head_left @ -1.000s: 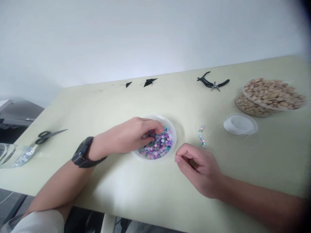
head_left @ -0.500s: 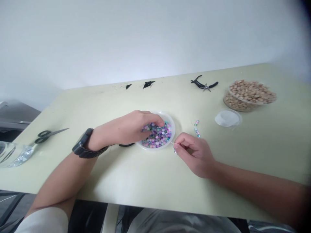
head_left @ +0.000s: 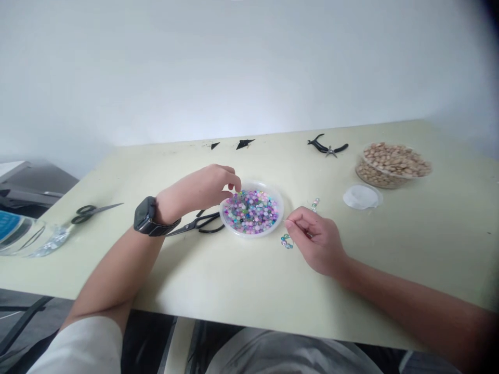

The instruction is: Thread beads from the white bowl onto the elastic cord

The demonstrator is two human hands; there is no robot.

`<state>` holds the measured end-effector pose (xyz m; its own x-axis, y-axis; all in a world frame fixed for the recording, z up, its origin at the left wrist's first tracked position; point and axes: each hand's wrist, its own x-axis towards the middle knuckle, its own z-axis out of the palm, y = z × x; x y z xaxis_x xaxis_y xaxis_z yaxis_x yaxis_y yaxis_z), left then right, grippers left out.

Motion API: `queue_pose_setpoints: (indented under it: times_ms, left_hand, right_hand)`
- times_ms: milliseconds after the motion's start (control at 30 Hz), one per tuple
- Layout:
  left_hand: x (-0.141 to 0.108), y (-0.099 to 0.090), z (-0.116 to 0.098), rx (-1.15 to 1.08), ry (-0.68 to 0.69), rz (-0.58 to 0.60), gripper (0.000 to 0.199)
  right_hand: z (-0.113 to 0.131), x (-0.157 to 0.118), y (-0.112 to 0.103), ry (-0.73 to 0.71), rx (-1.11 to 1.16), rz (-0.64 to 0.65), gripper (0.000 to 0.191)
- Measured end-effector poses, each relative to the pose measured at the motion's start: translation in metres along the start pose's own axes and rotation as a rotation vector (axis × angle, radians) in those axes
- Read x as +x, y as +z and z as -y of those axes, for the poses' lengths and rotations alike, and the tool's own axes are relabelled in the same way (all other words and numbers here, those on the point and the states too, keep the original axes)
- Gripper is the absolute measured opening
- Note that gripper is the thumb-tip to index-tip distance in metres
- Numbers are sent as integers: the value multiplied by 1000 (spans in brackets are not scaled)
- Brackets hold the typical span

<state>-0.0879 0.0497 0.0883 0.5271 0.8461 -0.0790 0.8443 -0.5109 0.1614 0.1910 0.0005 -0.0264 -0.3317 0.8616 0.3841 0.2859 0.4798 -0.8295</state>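
A round white dish [head_left: 281,208] full of small pink, purple, green and blue beads [head_left: 253,210] sits mid-table. Over its left rim is my left hand [head_left: 208,189], thumb and fingers curled and apart; no bead shows between them. Right of the dish, my right hand [head_left: 317,241] pinches a thin pale string [head_left: 284,221]. A small loop of strung beads [head_left: 287,241] hangs or lies just below those fingertips. Beyond the right hand lies a short row of beads [head_left: 315,203], partly hidden by the hand.
Black-handled scissors [head_left: 198,223] lie left of the dish, another pair [head_left: 88,213] farther left beside a clear plastic bottle [head_left: 23,236]. Pliers [head_left: 327,148] and black scraps [head_left: 245,143] are at the back. A tub of tan pieces [head_left: 390,163] and a white disc [head_left: 362,197] stand right.
My left hand has drawn back to the left from over the beads, uncovering more of the dish and the near scissors. More of the bead loop shows by my right hand. The camera view has shifted.
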Motion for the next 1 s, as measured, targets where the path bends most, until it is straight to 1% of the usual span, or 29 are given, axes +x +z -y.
queue_pose_setpoints:
  times_ms: [200,433,567,667,1000]
  left_hand:
    - [3,4,5,-20,-8,13,25]
    - [8,11,2,-33,8,21,22]
    - [9,10,0,-44,18,-13,19]
    - [10,12,-2,-53,14,-46,20]
    - [13,19,-5,-16,35,-53,21]
  right_hand:
    - [-1,1,1,-8,-7,-16,24]
    - [-3,0,0,-2,8,-12,23]
    - [-3,1,1,-6,10,-15,22]
    - [-2,1,1,-8,19,-15,22]
    - [-2,3,1,-71,8,-35,22]
